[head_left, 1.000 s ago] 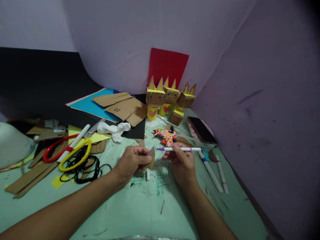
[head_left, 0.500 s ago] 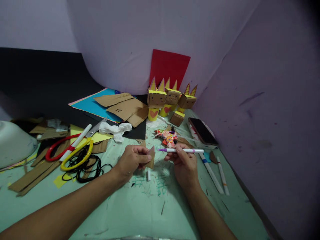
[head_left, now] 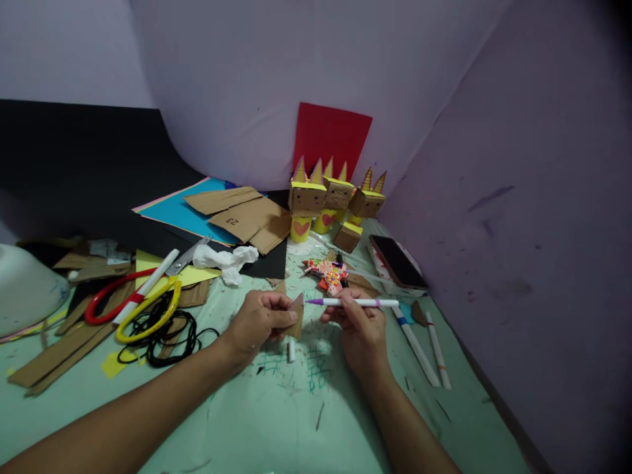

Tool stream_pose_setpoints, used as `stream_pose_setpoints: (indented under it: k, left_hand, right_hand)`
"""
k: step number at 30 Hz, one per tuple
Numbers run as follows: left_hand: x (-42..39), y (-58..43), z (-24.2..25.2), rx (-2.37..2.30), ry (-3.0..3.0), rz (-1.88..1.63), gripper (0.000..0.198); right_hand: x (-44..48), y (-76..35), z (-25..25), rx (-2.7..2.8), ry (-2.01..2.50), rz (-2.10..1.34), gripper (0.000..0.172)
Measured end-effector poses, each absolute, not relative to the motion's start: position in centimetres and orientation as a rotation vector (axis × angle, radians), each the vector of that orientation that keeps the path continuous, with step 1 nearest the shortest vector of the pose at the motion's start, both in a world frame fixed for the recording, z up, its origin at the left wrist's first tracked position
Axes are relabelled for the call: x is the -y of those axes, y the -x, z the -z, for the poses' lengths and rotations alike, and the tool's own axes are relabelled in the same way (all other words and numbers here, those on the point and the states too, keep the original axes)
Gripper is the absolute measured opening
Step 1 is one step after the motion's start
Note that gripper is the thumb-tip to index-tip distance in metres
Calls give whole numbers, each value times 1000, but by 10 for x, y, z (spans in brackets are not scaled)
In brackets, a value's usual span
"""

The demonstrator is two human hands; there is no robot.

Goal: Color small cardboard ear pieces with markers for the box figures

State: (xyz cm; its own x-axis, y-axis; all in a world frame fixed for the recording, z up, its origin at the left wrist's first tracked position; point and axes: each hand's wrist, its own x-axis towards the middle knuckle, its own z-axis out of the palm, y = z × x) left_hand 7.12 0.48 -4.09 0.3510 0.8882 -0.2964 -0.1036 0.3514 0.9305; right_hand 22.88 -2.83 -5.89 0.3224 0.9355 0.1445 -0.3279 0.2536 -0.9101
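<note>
Pinched in my left hand (head_left: 264, 324) is a small pointed cardboard piece (head_left: 297, 321), its tip edged in purple. My right hand (head_left: 359, 329) grips a white marker (head_left: 372, 303) with a purple tip, held level and pointing left. The marker's tip is close to the cardboard's edge; whether they touch I cannot tell. A white marker cap (head_left: 291, 350) lies on the table just below the cardboard piece. Beyond my right hand rests a colourful patterned scrap bundle (head_left: 330, 271).
Cardboard figures with pointed ears (head_left: 307, 197) stand at the back before a red sheet (head_left: 332, 135). Scissors (head_left: 148, 309) and tangled black cord (head_left: 165, 339) lie left, with cardboard sheets (head_left: 247, 220) behind. A phone (head_left: 397, 260) and capped markers (head_left: 417, 345) are on the right.
The whole view has shifted slightly, so things sit a little lower and further left. Both hands keep their hold, and the marker stays close to the cardboard piece.
</note>
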Motion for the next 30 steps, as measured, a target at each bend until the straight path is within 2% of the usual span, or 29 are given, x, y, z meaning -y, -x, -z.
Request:
stream_pose_setpoints:
  k: [14, 22, 30]
  left_hand:
    - [-4, -71, 40, -985, -975, -806, 19]
    - [-13, -67, 37, -1018, -969, -880, 18]
    - [-11, -68, 38, -1050, -984, -817, 12]
  right_hand:
    - [27, -229, 62, 809, 908, -1062, 18]
    - [31, -227, 58, 828, 961, -958, 18]
    - [30, -225, 59, 887, 973, -968, 19]
